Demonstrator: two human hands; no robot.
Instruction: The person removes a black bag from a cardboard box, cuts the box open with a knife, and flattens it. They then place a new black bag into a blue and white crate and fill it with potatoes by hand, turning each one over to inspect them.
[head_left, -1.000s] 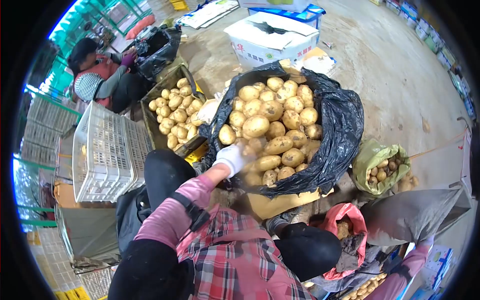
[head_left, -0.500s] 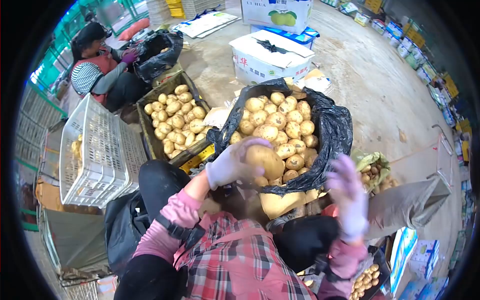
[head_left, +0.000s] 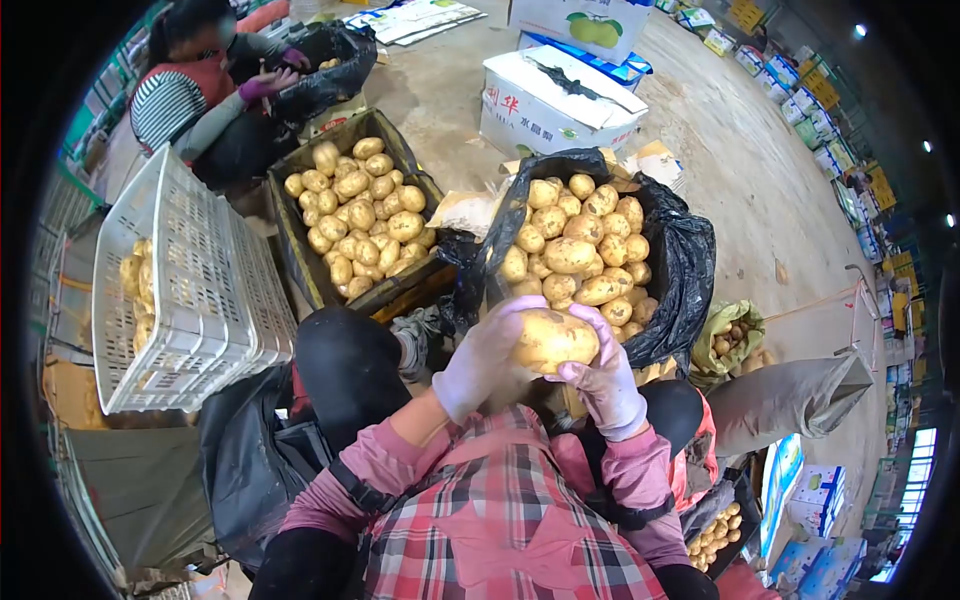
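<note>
Large potato held between two gloved hands
Left hand and right hand half-curled around it, near the black-lined container; the left fingertips look blurred, perhaps touching its skin.

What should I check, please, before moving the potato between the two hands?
1. Left hand against the potato: ok.
2. Right hand on the potato: ok, thumb and fingers touch it.
3. Potato's underside sound: cannot tell, hidden.
4. Black bag open at the top: ok.
5. Crate uncovered: ok, potatoes show inside.
6. Co-worker's hand away from the potato: ok.
</note>
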